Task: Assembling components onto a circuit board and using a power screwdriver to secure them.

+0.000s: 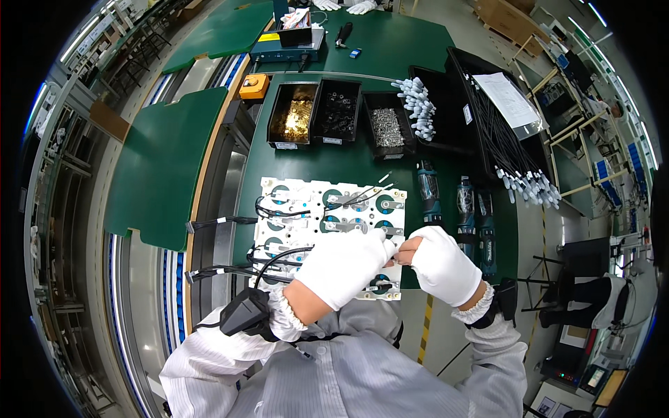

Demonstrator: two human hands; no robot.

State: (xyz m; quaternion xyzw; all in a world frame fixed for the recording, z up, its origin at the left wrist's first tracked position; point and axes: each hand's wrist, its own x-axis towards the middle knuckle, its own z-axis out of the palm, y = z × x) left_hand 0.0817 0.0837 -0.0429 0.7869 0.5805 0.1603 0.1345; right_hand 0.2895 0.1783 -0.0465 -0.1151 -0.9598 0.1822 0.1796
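"Green tabletop [306,163] all round, black bins [341,132] of small parts along the back. What's being worked on?"

"That white panel [313,189], flat on the tabletop right before the person, with cable bundles [221,221] trailing off its left side."

"And the hands?"

"Left hand [350,261] over the panel's lower right, fingers bent inward. Right hand [442,263] just beside it, fingertips bunched together at the panel's right edge."

"Pinching something?"

"Can't tell; the gloves hide it."

On the bench [320,164] before me lies the panel [310,224], parts bins [347,136] behind it, power tools [465,207] to its right.
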